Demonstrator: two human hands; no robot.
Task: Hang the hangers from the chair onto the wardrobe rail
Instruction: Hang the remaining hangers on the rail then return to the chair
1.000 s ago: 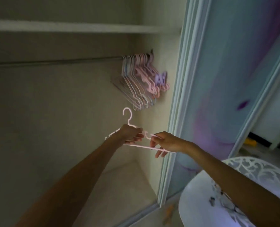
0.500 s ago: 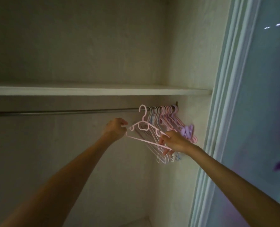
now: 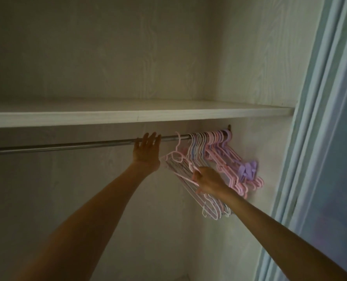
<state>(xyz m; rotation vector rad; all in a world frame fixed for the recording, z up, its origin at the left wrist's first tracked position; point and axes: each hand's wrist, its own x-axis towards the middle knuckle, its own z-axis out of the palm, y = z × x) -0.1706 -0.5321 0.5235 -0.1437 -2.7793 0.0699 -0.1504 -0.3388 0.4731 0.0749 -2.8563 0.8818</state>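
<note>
A metal wardrobe rail [image 3: 67, 146] runs under a white shelf. A pink hanger [image 3: 177, 157] has its hook over the rail, just left of a bunch of several pink, blue and purple hangers [image 3: 219, 153] packed at the rail's right end. My right hand [image 3: 208, 180] grips the pink hanger's lower bar and right shoulder. My left hand [image 3: 147, 149] is spread open with its fingers against the rail, just left of the pink hanger's hook, holding nothing.
The white shelf [image 3: 140, 114] sits close above the rail. The wardrobe's side wall [image 3: 255, 78] stands right behind the bunch of hangers. A pale blue sliding door frame [image 3: 318, 118] borders the right side.
The pink hanger went up and its hook now sits over the rail. My left hand let go of the hanger and opened against the rail. The view tilted up.
</note>
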